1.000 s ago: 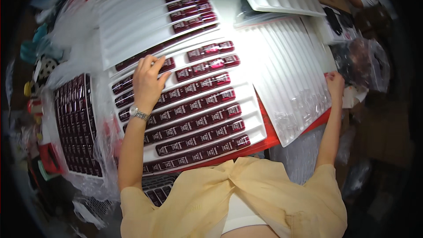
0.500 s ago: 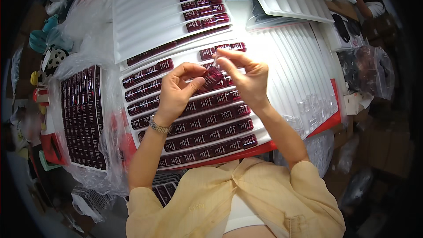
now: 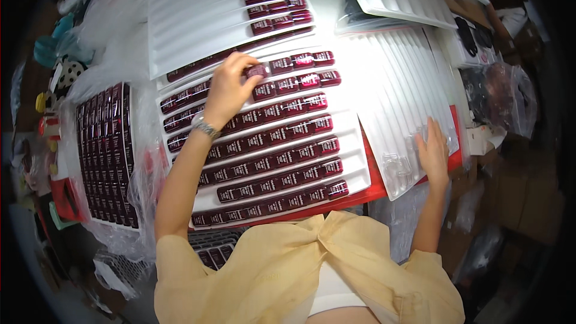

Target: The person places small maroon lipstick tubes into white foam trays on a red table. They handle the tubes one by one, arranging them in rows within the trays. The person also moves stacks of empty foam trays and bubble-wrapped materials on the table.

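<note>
My left hand (image 3: pixel 231 87) is closed, with fingertips and thumb round a small dark-red labelled container (image 3: pixel 256 72). It sets this at the left end of a short run in the upper part of a white ridged tray (image 3: pixel 354 162). Rows of matching dark-red containers (image 3: pixel 273 138) lie in the tray's grooves. Off to the right, my right hand (image 3: pixel 433 153) reaches over a second white grooved tray (image 3: pixel 384 84), its fingers apart beside small clear plastic pieces (image 3: pixel 396 171). Whether the fingertips touch one of those pieces is hard to see.
Behind stands another white tray (image 3: pixel 192 18), filled with containers along its right side. A full tray in clear wrap (image 3: pixel 108 156) lies at the left. Stacked white trays (image 3: pixel 396 3) lean at the back right. Red table edging (image 3: pixel 375 189) runs along the front.
My hands have parted. The left has carried the dark-red container up and left to the tray's upper row; the right has let go and moved right and down to the clear pieces.
</note>
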### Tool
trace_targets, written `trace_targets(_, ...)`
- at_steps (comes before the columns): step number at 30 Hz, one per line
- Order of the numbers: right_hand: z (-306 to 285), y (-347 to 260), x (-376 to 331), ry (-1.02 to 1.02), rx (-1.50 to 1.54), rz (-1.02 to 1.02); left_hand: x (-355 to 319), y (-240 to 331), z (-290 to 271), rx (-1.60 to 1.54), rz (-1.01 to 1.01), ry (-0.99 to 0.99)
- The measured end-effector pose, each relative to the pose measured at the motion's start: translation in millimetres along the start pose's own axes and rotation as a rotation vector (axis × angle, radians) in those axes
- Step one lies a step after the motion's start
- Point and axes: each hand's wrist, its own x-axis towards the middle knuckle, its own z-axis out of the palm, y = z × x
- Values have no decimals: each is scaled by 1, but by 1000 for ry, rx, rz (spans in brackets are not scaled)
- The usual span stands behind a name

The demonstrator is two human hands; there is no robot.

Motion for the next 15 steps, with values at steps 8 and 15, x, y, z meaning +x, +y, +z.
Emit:
trace_targets(8, 1, 9, 6, -184, 352, 88, -4, 4, -10, 288, 80, 82)
trace_targets(15, -5, 9, 31, -318, 283, -15, -34, -27, -53, 272, -125, -22)
